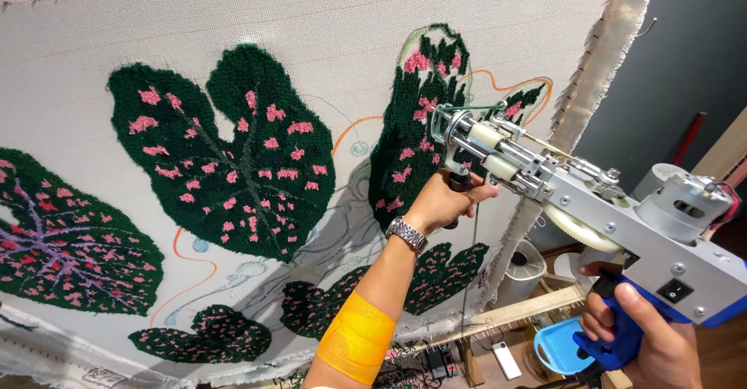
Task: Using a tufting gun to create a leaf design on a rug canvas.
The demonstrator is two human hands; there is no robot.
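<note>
1. I see my left hand (443, 202) with its fingers wrapped tight round the black front grip (457, 183) of the tufting gun (576, 202), out near the cloth.
2. My right hand (650, 334) sits low at the near right, its fingers closed round the blue rear handle (615, 342) of the same gun.
3. The gun runs slantwise from the near right up toward the far left, a grey motor (685, 198) at its back end and a white gear wheel (580, 233) under the metal body.
4. Its metal tip (443, 124) meets the stretched white cloth (327, 23) at the edge of a dark green leaf with pink specks (416, 132); I cannot tell whether the needle is through the weave.
5. A green thread (475, 109) lies along the top of the front end.
6. My left wrist carries a metal watch (406, 233), and a yellow band (356, 342) wraps the forearm.
7. To the left on the cloth are a large finished green leaf (226, 148) and a purple-veined leaf (62, 241), with orange guide lines (350, 128) between them.
8. The wooden frame (521, 311) holds the cloth's frayed right edge; below it stand a white fan (523, 268) and a blue bowl (556, 350).
</note>
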